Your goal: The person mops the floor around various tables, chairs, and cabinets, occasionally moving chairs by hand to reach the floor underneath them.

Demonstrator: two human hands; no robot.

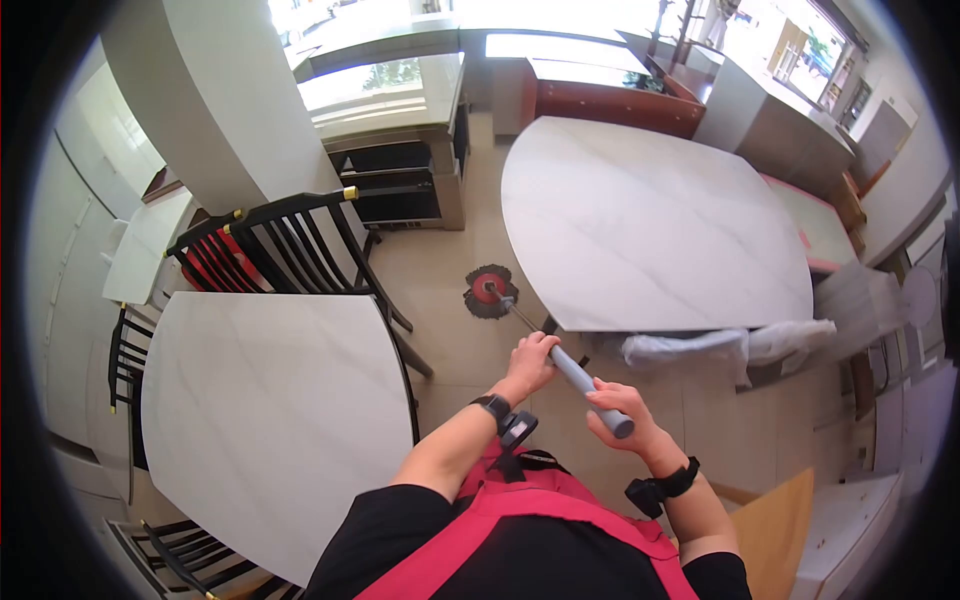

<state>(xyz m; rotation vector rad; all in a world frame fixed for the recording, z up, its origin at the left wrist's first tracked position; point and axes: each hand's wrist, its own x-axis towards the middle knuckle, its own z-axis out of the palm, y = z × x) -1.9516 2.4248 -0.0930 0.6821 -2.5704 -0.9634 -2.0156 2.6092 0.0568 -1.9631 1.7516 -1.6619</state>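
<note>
A mop with a grey handle (578,380) slants down and away from me. Its round head, a red hub with dark fringe (488,305), lies on the tiled floor between two tables. My left hand (532,364) is closed around the lower part of the grey grip. Higher up, close to the handle's end, my right hand (622,412) grips it with the fingers partly hidden behind. The metal shaft passes beside the corner of the right-hand marble-look table (650,220).
Another marble-look table (280,400) stands at left, with black slatted chairs (310,235) around it. Plastic-wrapped material (690,348) sits along the right table's near edge. A wooden board (775,525) is near my right elbow. A dark-shelved cabinet (390,180) stands ahead beside a pillar (215,90).
</note>
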